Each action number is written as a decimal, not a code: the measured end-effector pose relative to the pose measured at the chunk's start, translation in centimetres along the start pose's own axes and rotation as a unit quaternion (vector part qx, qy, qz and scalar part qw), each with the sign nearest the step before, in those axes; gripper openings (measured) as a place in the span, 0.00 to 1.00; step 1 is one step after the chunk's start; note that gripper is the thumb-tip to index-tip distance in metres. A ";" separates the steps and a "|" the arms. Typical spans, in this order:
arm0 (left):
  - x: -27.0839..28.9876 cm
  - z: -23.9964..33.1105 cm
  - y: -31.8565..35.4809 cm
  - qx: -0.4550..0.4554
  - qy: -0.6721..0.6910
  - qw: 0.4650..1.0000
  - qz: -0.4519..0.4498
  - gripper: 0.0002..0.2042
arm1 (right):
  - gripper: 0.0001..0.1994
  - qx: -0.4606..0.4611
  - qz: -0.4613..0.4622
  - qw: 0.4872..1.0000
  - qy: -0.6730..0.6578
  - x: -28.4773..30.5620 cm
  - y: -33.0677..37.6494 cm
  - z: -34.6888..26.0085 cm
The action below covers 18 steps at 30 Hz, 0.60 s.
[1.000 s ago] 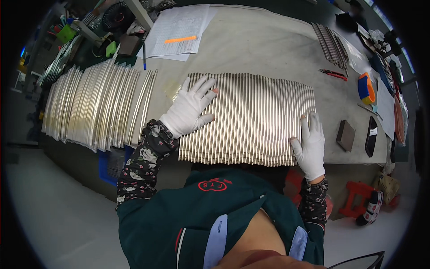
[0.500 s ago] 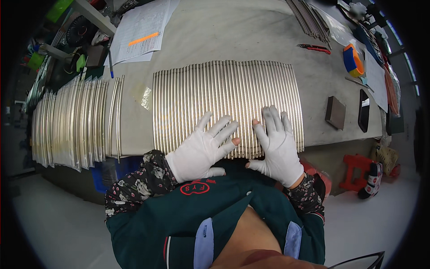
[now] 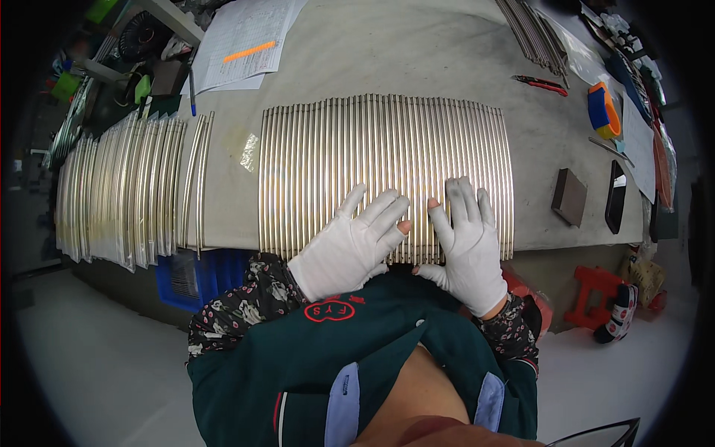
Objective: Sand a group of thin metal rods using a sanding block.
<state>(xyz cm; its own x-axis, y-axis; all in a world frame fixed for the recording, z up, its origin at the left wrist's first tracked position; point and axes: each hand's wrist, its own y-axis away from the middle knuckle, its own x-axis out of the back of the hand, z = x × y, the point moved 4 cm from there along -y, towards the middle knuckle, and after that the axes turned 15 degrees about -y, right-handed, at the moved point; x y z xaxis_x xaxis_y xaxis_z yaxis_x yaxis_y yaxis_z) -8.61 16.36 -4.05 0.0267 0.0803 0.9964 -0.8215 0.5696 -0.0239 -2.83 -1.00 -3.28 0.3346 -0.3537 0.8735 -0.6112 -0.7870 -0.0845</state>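
Observation:
Side by side on the table lies a wide row of shiny metal rods (image 3: 320,164), running away from me. My left hand (image 3: 350,242), in a white glove with some bare fingertips, rests flat with fingers spread on the near middle of the row. To its right, my right hand (image 3: 469,249), gloved the same way, lies flat over the near right part, fingers stretched forward. Both thumbs sit by the near ends of the rods. Neither hand grips anything. The rods right under the palms are hidden.
Rods in clear plastic (image 3: 119,194) lie at the left, with a few loose rods (image 3: 201,175) beside them. Papers (image 3: 246,37) lie at the far left. At right are a dark block (image 3: 570,197), a phone (image 3: 616,195), a tape roll (image 3: 605,112), a red cutter (image 3: 540,84) and darker rods (image 3: 532,37).
The view has shifted a little, so the table things sit slightly farther right. My left hand has slid slightly right along the rods; my right hand stays nearly in place on them.

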 end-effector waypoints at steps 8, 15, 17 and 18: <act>0.2 -0.1 0.0 0.000 -0.005 1.000 0.011 0.38 | 0.49 0.004 0.017 1.000 -0.011 0.2 -0.2 -1.1; 0.5 -0.1 0.0 0.005 -0.017 0.999 0.037 0.37 | 0.45 0.008 -0.008 1.000 -0.005 -0.9 -1.2 -2.3; 0.5 -0.1 0.0 -0.003 -0.001 0.999 0.035 0.37 | 0.44 0.008 0.004 1.000 -0.009 -1.0 -1.2 -2.2; 0.6 0.0 0.0 -0.004 -0.001 0.999 0.052 0.37 | 0.45 0.010 0.002 1.000 -0.007 -1.1 -1.2 -2.2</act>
<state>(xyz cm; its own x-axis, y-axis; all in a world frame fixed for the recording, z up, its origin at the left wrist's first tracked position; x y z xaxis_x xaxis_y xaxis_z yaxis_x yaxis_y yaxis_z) -8.60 16.45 -3.48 -0.0601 0.1377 0.9886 -0.8158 0.5640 -0.1282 -4.04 1.46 -3.08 0.3424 -0.3636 0.8663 -0.5974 -0.7960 -0.0980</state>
